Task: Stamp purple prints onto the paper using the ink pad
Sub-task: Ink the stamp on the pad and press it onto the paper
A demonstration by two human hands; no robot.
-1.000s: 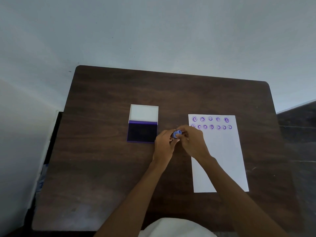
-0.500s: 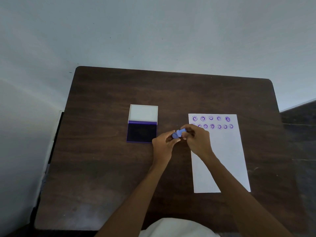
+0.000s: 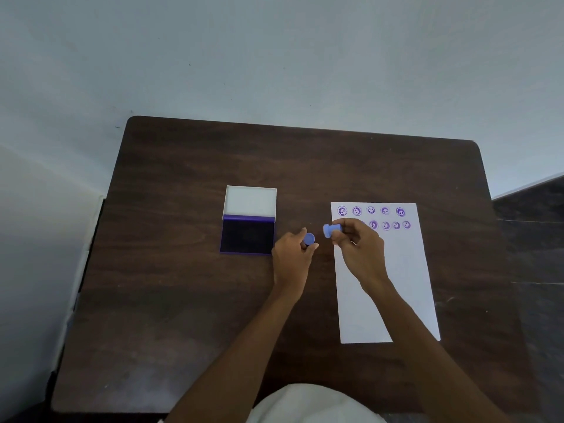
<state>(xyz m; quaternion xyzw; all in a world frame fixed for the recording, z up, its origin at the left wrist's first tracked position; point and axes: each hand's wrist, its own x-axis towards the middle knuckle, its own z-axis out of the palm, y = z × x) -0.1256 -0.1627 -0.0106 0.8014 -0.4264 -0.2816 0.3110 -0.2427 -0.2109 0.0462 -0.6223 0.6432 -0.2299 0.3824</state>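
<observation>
A white sheet of paper point(image 3: 396, 285) lies on the right of the dark wooden table point(image 3: 183, 300), with two rows of purple smiley prints point(image 3: 370, 210) along its top. The open ink pad point(image 3: 247, 236) sits to the left, its dark purple pad facing up and its white lid point(image 3: 250, 200) folded back. My right hand point(image 3: 358, 248) pinches a small blue stamp point(image 3: 331, 230) over the paper's left edge. My left hand point(image 3: 293, 257) holds the stamp's round blue cap point(image 3: 309, 239) just right of the ink pad. The two pieces are apart.
A pale wall rises beyond the table's far edge. A dark floor point(image 3: 534, 239) shows to the right of the table. My white clothing point(image 3: 305, 404) fills the bottom centre.
My hands were together on the stamp; now they have drawn apart, the cap staying in the left hand and the stamp body moving right with the right hand.
</observation>
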